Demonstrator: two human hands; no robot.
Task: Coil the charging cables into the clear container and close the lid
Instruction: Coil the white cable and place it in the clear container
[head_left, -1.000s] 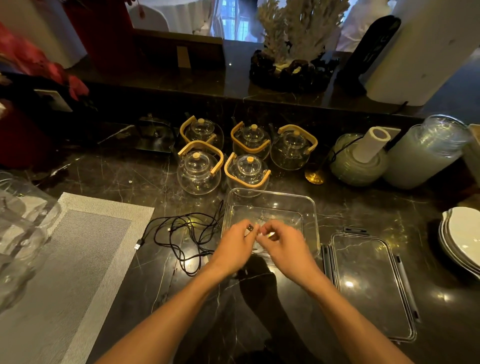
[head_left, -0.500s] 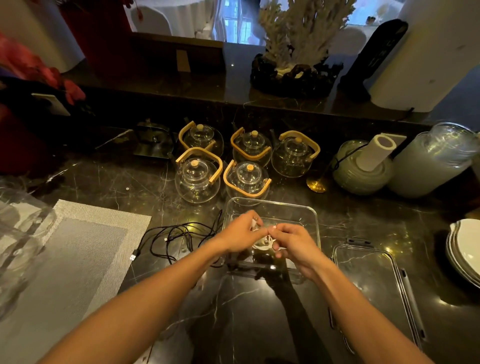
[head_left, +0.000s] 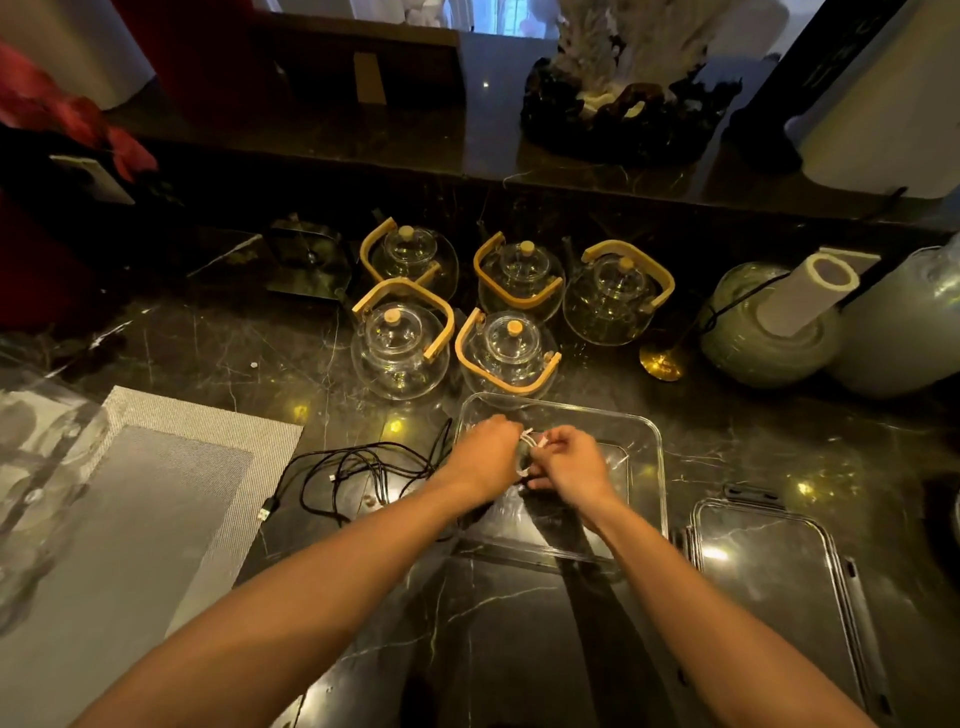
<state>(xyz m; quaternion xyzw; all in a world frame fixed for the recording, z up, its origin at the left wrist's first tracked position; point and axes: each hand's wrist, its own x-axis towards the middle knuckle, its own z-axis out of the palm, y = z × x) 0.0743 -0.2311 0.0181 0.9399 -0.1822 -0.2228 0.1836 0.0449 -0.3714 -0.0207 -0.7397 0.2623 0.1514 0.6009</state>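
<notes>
Both hands had travelled further in over the clear container (head_left: 647, 441) since a second earlier, when they worked at its near edge; they then sat above its left half, with the white cable (head_left: 529, 451) bunched into small loops between them. Left hand (head_left: 485, 451) had its fingers curled around the left side of that bundle, and right hand (head_left: 569, 460) pinched the loops from the right, fingertips pressed together on the cord. Whether the bundle touched the container's floor could not be told. A black cable (head_left: 358, 470) lay in a loose tangle on the dark marble counter (head_left: 208, 343) just left of the container, its plug end pointing toward a grey woven placemat (head_left: 156, 499) further left. The lid (head_left: 769, 587) lay flat just to the right of the container, off it. Beyond the container's far rim stood five glass teapots (head_left: 400, 348) with bamboo handles, the nearest two close to that rim. Farther right of the teapots sat a round green jar (head_left: 753, 343) with a paper roll leaning on it
</notes>
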